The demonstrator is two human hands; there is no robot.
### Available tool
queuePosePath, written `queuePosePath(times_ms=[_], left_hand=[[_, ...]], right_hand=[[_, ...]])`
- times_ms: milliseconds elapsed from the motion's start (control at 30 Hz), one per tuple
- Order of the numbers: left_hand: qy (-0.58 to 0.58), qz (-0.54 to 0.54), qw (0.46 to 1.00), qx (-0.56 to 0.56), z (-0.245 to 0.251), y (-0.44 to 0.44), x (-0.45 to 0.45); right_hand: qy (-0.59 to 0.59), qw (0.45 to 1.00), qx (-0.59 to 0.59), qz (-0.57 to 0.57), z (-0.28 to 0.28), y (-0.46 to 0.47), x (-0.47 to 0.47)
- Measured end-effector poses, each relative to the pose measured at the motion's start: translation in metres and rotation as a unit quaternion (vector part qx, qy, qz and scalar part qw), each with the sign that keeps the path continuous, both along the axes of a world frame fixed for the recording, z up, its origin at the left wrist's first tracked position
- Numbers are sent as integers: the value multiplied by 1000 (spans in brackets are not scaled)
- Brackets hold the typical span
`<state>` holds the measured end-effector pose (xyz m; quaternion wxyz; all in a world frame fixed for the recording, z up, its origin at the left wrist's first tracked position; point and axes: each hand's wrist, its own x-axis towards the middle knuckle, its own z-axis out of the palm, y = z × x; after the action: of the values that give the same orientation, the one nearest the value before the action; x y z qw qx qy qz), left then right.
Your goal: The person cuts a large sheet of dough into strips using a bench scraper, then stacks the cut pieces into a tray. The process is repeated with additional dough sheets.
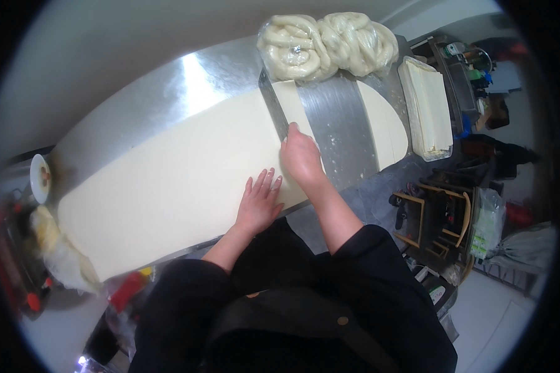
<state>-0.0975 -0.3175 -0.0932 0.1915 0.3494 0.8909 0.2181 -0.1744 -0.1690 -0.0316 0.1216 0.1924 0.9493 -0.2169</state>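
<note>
A long sheet of pale rolled dough [168, 182] covers much of the steel worktop [163, 88]. My right hand [302, 156] grips the handle of a long-bladed knife [274, 103]. Its blade stands on edge across the dough, pointing away from me. To the right of the blade lies a narrow dough strip [293, 105], partly hidden by my right hand. Flat on the sheet, fingers spread, rests my left hand [261, 200], left of the knife and holding nothing. Beyond a bare band of metal lies a rounded end piece of dough [385, 123] with a line across it.
Plastic-wrapped dough coils [326, 44] sit at the back, close to the knife's tip. A clear tray of stacked pale sheets [427, 109] stands at the right end. At the left are a white plate [40, 178] and crumpled plastic wrap [70, 256]. Wooden-framed chairs [422, 219] stand at right.
</note>
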Motion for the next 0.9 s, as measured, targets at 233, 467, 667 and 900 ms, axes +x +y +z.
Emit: queuePosePath(times_ms=[233, 467, 667, 900], left_hand=[[4, -11, 1000, -17, -2, 3, 3], [-9, -15, 998, -56, 0, 9, 0], [42, -2, 998, -49, 1, 13, 5], [71, 9, 996, -51, -2, 14, 9]], right_hand=[[-16, 1000, -12, 2, 2, -3, -3], [-57, 998, -26, -5, -1, -1, -8], [-19, 996, -81, -20, -6, 9, -10], [5, 998, -66, 10, -14, 10, -7]])
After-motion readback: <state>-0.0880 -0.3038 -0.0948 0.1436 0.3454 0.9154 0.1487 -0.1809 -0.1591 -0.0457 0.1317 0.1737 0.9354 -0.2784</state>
